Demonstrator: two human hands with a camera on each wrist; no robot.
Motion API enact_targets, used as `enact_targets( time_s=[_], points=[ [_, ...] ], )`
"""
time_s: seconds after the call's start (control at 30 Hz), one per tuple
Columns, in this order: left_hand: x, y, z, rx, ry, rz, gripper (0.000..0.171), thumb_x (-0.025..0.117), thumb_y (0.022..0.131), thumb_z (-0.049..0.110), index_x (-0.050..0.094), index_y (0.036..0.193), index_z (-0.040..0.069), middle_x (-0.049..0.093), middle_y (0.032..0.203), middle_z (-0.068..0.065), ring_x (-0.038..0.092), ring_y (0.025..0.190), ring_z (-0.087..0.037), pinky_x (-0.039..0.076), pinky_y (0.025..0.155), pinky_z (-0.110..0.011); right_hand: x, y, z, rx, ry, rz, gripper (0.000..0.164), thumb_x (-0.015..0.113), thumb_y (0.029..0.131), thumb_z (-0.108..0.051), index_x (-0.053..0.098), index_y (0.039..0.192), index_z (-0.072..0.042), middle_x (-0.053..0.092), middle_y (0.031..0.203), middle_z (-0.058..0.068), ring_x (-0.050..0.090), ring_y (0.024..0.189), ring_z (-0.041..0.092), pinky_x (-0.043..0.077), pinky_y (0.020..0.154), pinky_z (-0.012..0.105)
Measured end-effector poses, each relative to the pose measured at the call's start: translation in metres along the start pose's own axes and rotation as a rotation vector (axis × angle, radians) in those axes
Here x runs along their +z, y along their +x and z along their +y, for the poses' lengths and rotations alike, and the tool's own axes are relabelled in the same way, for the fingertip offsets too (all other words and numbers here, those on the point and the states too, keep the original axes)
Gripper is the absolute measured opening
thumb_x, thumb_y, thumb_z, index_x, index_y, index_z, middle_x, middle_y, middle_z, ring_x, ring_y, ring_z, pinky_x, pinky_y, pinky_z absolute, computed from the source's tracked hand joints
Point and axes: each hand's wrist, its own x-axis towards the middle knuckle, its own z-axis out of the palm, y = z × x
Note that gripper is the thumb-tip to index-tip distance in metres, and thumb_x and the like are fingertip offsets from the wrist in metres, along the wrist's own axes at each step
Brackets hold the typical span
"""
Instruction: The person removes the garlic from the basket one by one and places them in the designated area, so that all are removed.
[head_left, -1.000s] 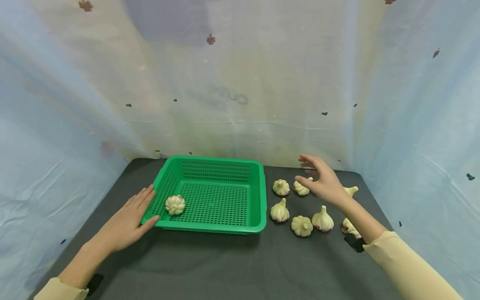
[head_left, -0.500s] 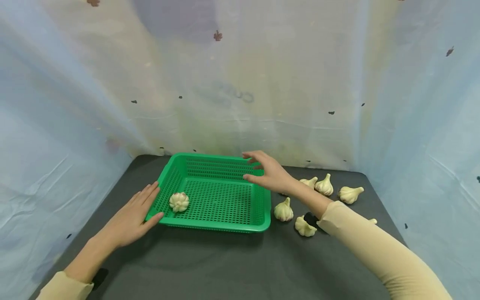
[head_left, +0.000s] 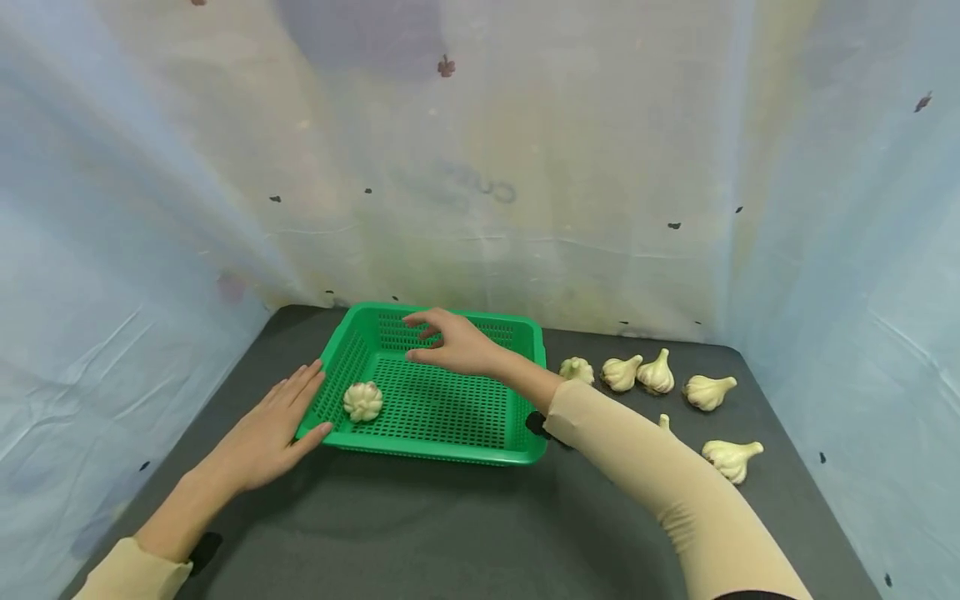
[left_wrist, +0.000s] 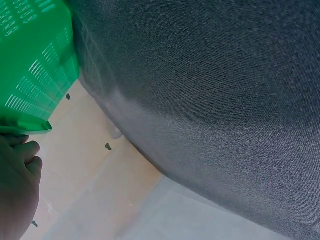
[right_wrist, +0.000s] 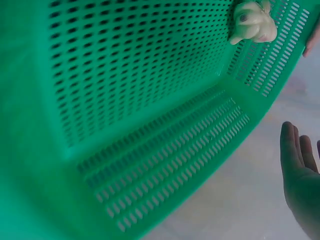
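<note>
A garlic bulb lies in the left part of a green slotted plastic basket. Along the basket's left rim rests my left hand, its fingers straight and the thumb by the front corner; the left wrist view shows the fingertips against the rim. My right hand hovers over the basket's back half with thumb and fingers spread apart and nothing between them. In the right wrist view the same garlic bulb sits beyond the slotted floor, apart from the right hand.
Several garlic bulbs lie on the dark cloth-covered table right of the basket. One garlic bulb is nearest the right edge, and the right sleeve hides part of the group. Pale curtains enclose the back and sides.
My right hand has swept left from above the loose garlic bulbs to over the basket, staying spread. The left hand keeps its place on the rim; the view has shifted slightly.
</note>
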Motion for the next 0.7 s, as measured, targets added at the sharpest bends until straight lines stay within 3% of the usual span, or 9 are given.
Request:
enact_targets(
  time_s=[0.23,0.53,0.7],
  points=[
    [0.000,0.001,0.001,-0.011,-0.018,-0.012,0.083,0.059,0.106,0.042,0.018,0.167,0.003,0.015,0.173,-0.018,0.014,0.159,-0.040,0.010,0.130,-0.053,0.029,0.030,0.008,0.041,0.017,-0.099,0.059,0.066,0.104,-0.026,0.046,0.157,-0.009,0.049,0.158,0.009,0.060,0.132,0.027,0.055,0.097,0.031],
    [0.002,0.003,0.007,-0.006,-0.030,-0.009,0.082,0.059,0.106,0.042,0.019,0.166,0.003,0.014,0.173,-0.017,0.014,0.159,-0.039,0.012,0.129,-0.054,0.057,0.047,0.029,0.108,0.065,-0.217,0.054,0.061,0.107,-0.028,0.049,0.154,-0.005,0.055,0.152,0.013,0.054,0.138,0.028,0.054,0.102,0.033],
    [0.003,0.002,0.009,-0.010,-0.032,-0.015,0.083,0.059,0.106,0.042,0.018,0.167,0.004,0.014,0.173,-0.017,0.016,0.158,-0.041,0.014,0.128,-0.056,0.065,0.051,0.035,0.157,0.126,-0.281,0.049,0.056,0.110,-0.029,0.052,0.153,-0.008,0.056,0.151,0.008,0.061,0.128,0.025,0.059,0.095,0.037]
  ],
)
